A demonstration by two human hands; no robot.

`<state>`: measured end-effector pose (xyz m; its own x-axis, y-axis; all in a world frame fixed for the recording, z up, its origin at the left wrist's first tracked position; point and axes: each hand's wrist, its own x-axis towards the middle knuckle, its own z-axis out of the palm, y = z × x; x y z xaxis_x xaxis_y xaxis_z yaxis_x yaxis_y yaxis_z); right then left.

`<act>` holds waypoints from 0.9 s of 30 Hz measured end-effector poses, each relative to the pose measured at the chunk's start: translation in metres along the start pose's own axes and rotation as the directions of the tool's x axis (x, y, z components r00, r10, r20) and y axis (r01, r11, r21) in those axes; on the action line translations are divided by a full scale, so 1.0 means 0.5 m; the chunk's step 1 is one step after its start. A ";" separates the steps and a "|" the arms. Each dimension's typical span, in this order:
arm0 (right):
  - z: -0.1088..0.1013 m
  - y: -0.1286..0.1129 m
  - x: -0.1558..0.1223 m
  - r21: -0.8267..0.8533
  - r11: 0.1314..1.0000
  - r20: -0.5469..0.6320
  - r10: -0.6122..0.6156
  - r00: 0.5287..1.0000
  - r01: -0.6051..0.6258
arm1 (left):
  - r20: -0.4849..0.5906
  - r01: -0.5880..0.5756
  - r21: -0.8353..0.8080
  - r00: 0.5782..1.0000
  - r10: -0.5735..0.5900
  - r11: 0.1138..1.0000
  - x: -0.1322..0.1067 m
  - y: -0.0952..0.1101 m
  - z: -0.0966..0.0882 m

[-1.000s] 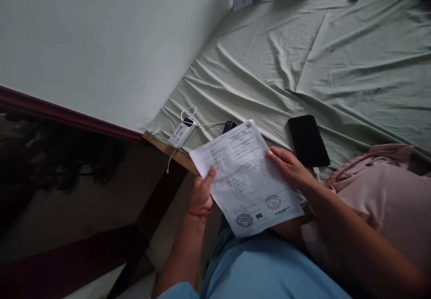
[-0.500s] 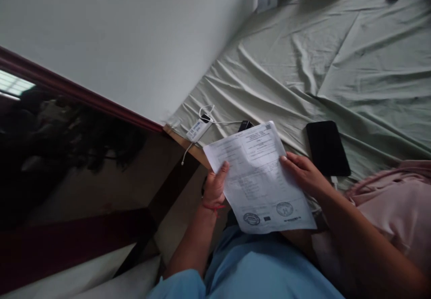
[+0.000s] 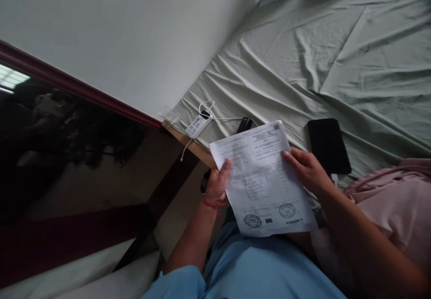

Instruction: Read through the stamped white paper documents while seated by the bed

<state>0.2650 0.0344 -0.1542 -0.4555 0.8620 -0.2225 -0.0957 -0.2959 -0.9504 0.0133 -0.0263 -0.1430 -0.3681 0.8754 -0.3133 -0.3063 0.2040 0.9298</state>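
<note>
A: Both hands are on the printed paper (image 3: 266,186)! Where does it sit?

B: Tilted above the blue clothing (image 3: 259,267), its top reaching past the wooden edge of the bed (image 3: 193,148). Whether its bottom touches the clothing, I can't tell.

A: And the left hand (image 3: 217,184), red thread (image 3: 214,204) at the wrist?

B: Pinched closed on the paper's left edge, thumb lying on the print, fingers hidden behind.

A: The right hand (image 3: 308,169)?

B: Closed on the opposite edge, thumb in front, the other fingers partly out of sight. Two round stamps show towards the bottom!

A: What's on the bed?

B: A white box (image 3: 199,125) by the corner at the wall, a white cable looping over it; a black block (image 3: 244,125) just beyond the paper's top edge; and a dark flat device (image 3: 329,146) near the right hand, white plug (image 3: 334,178) at its near end.
</note>
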 end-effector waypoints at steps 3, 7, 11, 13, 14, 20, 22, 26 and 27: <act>-0.005 0.002 0.005 -0.142 0.989 -0.050 -0.051 0.997 0.043 | -0.035 0.015 0.015 0.999 -0.015 1.000 0.006 -0.010 -0.002; -0.008 0.005 0.011 -0.255 0.966 -0.093 -0.061 0.994 0.036 | -0.048 0.011 0.045 0.999 -0.009 0.999 0.016 -0.024 -0.004; -0.009 -0.002 0.007 -0.058 0.995 -0.037 0.074 0.997 -0.076 | -0.024 0.053 0.069 0.998 -0.051 0.996 0.007 -0.034 -0.005; -0.010 -0.003 0.005 -0.010 0.992 -0.021 0.128 0.992 -0.129 | -0.011 0.092 0.049 0.996 -0.091 0.995 -0.002 -0.037 -0.005; -0.012 -0.002 0.005 -0.020 0.990 -0.019 0.140 0.990 -0.141 | -0.006 0.105 0.037 0.994 -0.105 0.994 -0.006 -0.038 -0.006; -0.017 0.008 0.009 -0.236 0.968 0.008 0.088 0.996 -0.083 | -0.056 -0.013 0.089 0.998 0.018 0.996 0.011 -0.041 -0.019; -0.017 0.010 0.010 -0.309 0.950 -0.006 0.052 0.999 -0.051 | -0.057 -0.057 0.138 0.996 0.066 0.989 0.024 -0.041 -0.019; -0.019 0.009 0.011 -0.394 0.917 -0.075 0.036 0.997 -0.063 | -0.043 -0.012 0.197 0.999 0.021 0.980 0.044 -0.036 -0.011; -0.019 0.009 0.012 -0.404 0.911 -0.096 0.051 0.994 -0.086 | -0.045 0.018 0.199 0.999 -0.009 0.980 0.049 -0.034 -0.009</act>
<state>0.2705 0.0421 -0.1618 -0.3729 0.8813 -0.2903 0.3096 -0.1767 -0.9343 0.0054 -0.0105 -0.1671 -0.4043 0.8529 -0.3302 -0.1316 0.3031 0.9438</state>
